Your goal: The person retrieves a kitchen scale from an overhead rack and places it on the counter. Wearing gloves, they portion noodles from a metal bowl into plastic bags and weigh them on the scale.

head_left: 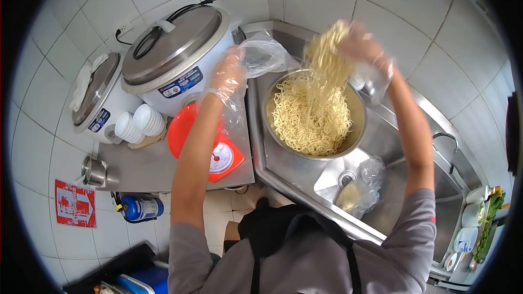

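Note:
My right hand [362,43], in a clear plastic glove and blurred by motion, grips a bunch of yellow noodles [327,54] lifted above a large metal pot [357,133]. Strands hang down from it to the noodles [310,120] heaped in the pot. My left hand [230,73], also in a clear glove, is closed on a clear plastic bag [266,54] left of the pot's rim. Below my left forearm stands a red kitchen scale [231,160] with a round dial and a red pan [180,130], both partly covered by the arm.
Two rice cookers [174,49] [98,92] stand against the tiled wall, with stacked white bowls [147,120] in front. A metal cup [93,171] sits at the counter's left end. The sink [400,185] holds plastic bags [368,185]; its faucet [447,141] is at right.

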Available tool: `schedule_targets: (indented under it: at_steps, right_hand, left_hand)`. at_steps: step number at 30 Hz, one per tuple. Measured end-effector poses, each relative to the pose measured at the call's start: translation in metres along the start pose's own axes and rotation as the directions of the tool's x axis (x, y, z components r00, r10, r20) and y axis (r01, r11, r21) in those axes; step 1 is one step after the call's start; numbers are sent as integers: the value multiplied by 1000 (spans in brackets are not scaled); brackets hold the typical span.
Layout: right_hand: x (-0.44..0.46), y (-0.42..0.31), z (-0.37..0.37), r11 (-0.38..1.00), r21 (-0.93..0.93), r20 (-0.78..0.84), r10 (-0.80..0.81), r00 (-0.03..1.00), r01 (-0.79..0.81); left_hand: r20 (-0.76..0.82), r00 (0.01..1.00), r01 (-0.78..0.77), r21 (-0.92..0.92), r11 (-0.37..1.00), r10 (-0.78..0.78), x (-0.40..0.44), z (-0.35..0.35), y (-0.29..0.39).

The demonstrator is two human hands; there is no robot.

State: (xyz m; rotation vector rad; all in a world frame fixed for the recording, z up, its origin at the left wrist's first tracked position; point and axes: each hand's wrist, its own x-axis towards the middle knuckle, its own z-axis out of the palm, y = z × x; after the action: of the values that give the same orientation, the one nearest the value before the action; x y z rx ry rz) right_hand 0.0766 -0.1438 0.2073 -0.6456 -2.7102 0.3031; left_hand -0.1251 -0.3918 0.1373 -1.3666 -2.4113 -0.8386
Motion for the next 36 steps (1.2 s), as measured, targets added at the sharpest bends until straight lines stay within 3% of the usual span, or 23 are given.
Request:
schedule_targets:
  at_steps: [1, 2, 4, 7, 8, 11, 13, 15, 16, 18, 19, 20, 21, 23, 25, 27, 28, 30, 31, 32, 33, 35, 36]
  right_hand:
    - [-2, -27, -45, 992, -58, -20, 111, 994, -111]
    - [19, -23, -71, 987, -117, 37, 116, 993, -111]
    - [51, 10, -106, 993, 77, -128, 104, 986, -95]
    - [18, -59, -146, 937, 160, -480, -201, 854, 310]
    - [-12, -97, -155, 986, 158, -514, 33, 857, 57]
    - [17, -60, -140, 943, 72, -458, -259, 851, 326]
    - [19, -30, -113, 985, 33, -111, -167, 980, 172]
    - [10, 5, -43, 966, 138, -13, -218, 976, 217]
    - [5, 22, -9, 954, 193, 36, -242, 970, 231]
    - [-19, -11, 18, 908, 413, 464, -274, 842, 68]
    - [-23, -11, 49, 956, 292, 557, -139, 819, -37]
    - [-34, 2, 86, 844, 520, 505, -179, 844, -132]
    - [-39, 13, 110, 787, 576, 498, -122, 858, -222]
    - [-45, 29, 144, 636, 669, 502, -7, 865, -384]
    - [-50, 32, 175, 225, 857, 460, 73, 885, -464]
    - [-51, 26, 179, -169, 890, 446, 118, 887, -424]
    - [-51, 21, 176, -328, 863, 441, 118, 890, -384]
    - [-48, 8, 173, -544, 817, 325, 161, 932, -191]
    - [-40, 9, 182, -269, 937, 300, 286, 910, -224]
    - [-28, 13, 198, 22, 961, 243, 399, 884, -274]
    - [-17, 13, 200, 306, 892, 153, 487, 860, -332]
    - [7, 19, 180, 866, 482, 151, 68, 986, -133]
    - [13, 18, 161, 976, 202, 247, -135, 960, 85]
  left_hand:
    - [-6, 1000, 7, -18, 1000, -8, 3, 0, 1]
    - [-10, 1000, 14, -36, 999, -14, 7, 0, 2]
    - [-15, 1000, 17, -56, 998, -18, 15, 0, 7]
    - [-12, 1000, -17, -3, 1000, 17, 24, 1, 9]
    - [-8, 999, -48, 48, 998, 48, 29, 7, 7]
    - [-61, 991, -112, 101, 989, 119, 34, 43, -4]
    - [-96, 981, -157, 111, 981, 168, 37, 71, 0]
    - [-99, 971, -203, 130, 970, 217, 29, 91, 14]
    - [4, 974, -225, 17, 974, 225, 24, 86, 31]
    - [218, 960, -134, -187, 973, 174, 11, 67, 73]
    - [165, 935, -254, -306, 918, 314, 7, 94, 58]
    - [168, 897, -357, -270, 894, 409, 2, 105, 59]
    - [181, 847, -456, -233, 859, 499, -5, 112, 64]
    - [299, 847, -324, -365, 873, 440, -22, 111, 72]
    - [348, 855, -238, -397, 887, 385, -25, 113, 74]
    - [329, 883, -215, -348, 913, 334, -26, 126, 70]
    - [202, 883, -330, -374, 867, 423, -21, 141, 65]
    - [177, 921, -218, -508, 834, 348, -15, 141, 71]
    - [169, 936, -162, -569, 806, 308, -11, 141, 74]
    - [156, 904, -269, -514, 814, 397, -8, 146, 69]
    - [140, 928, -226, -528, 818, 346, -8, 147, 70]
    - [100, 966, -142, -559, 817, 237, -6, 149, 74]
    - [131, 982, -42, -539, 841, 134, 1, 157, 69]
